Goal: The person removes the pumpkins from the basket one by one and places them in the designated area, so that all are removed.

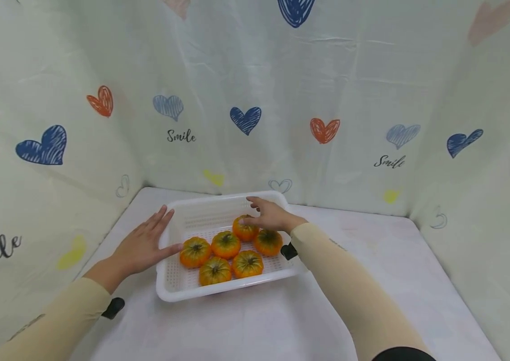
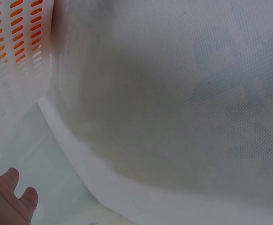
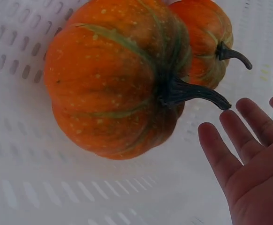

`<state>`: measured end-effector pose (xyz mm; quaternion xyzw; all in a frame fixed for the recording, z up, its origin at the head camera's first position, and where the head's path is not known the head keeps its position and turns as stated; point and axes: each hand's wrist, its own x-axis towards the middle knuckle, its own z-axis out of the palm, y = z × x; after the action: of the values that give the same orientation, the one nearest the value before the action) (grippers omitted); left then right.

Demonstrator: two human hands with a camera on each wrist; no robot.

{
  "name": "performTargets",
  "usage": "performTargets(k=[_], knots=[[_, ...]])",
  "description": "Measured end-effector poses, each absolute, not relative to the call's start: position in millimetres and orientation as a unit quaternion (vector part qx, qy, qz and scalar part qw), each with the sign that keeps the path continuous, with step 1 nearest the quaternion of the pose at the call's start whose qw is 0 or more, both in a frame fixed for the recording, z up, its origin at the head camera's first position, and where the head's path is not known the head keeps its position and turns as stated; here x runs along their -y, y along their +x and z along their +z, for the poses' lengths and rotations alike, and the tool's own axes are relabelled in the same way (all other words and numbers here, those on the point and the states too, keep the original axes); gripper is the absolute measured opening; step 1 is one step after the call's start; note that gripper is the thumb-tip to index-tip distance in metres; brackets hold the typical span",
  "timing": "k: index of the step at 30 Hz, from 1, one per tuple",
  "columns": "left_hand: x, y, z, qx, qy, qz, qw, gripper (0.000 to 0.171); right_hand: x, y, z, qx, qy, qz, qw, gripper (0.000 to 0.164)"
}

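Observation:
A white slotted plastic basket [image 1: 192,291] holds several small orange pumpkins, green-streaked on top, with dark stems. At its left rim is my left hand [image 1: 140,248], fingers straight and spread, thumb reaching over the rim toward the leftmost pumpkin [image 1: 195,252]; whether it touches is unclear. Above the back right of the basket hovers my right hand [image 1: 273,215], partly covering the rearmost pumpkin [image 1: 243,231]. The right wrist view shows that hand [image 3: 261,159] with its fingers extended close to the stem of a large-looking pumpkin [image 3: 108,79], gripping nothing.
Under the basket is a table with a white cover [image 1: 255,326]. A pale curtain [image 1: 273,75] printed with hearts and "Smile" surrounds its back and sides. Dark devices sit under both wrists, the left one [image 1: 113,308] beside the sleeve.

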<state>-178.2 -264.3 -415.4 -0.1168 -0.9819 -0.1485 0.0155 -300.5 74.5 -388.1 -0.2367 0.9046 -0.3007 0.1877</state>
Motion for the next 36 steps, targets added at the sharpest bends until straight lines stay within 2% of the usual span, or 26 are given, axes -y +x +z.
performTargets(k=[12, 23, 36], knots=[[265, -179, -415, 0.982, -0.112, -0.151, 0.013, 0.101, -72, -312, -412, -0.889, -0.258, -0.307, 0.223, 0.076], [265, -179, -417, 0.982, -0.111, -0.152, 0.018, 0.101, -65, -315, -420, -0.877, -0.239, -0.337, 0.244, 0.079], [264, -179, -416, 0.983, -0.105, -0.152, 0.013, 0.101, -72, -321, -425, -0.873, -0.25, -0.328, 0.261, 0.064]])
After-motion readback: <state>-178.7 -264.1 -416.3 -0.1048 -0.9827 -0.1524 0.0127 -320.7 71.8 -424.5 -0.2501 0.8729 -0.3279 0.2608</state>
